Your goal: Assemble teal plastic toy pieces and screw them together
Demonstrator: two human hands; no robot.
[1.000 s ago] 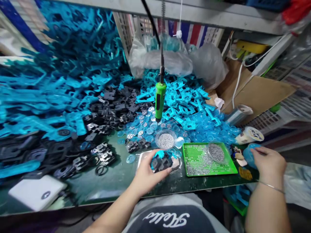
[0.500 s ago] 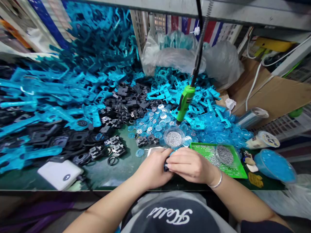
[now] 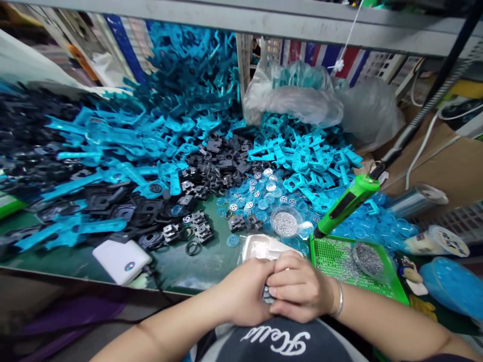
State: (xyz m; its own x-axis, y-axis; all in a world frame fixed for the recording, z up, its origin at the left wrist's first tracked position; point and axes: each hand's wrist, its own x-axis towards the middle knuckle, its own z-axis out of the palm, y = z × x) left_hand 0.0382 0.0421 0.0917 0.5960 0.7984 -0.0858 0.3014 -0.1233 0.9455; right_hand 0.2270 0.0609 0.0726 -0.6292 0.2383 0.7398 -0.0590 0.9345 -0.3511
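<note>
Under a grey shelf beam (image 3: 211, 20), the green table (image 3: 181, 276) carries heaps of blue parts (image 3: 132, 138) along its far edge and left side, with black parts (image 3: 226, 161) between them. At the middle of the near edge, the left hand (image 3: 245, 291) and right hand (image 3: 300, 289) meet around a small dark grey part (image 3: 268, 295), held just in front of the wearer's printed clothing (image 3: 279, 339). The left hand is curled about one side of it, its fingertips hidden; the right hand's fingers are bent close together and press on the other side. Most of the piece is covered. Just beyond the hands lies a white pad (image 3: 256, 246). Toward the right end, a green tray (image 3: 400, 291) holds loose metal bits and a round dish (image 3: 368, 259); a green electric screwdriver (image 3: 349, 203) hangs slanted, its tip at the tray's far left corner.
</note>
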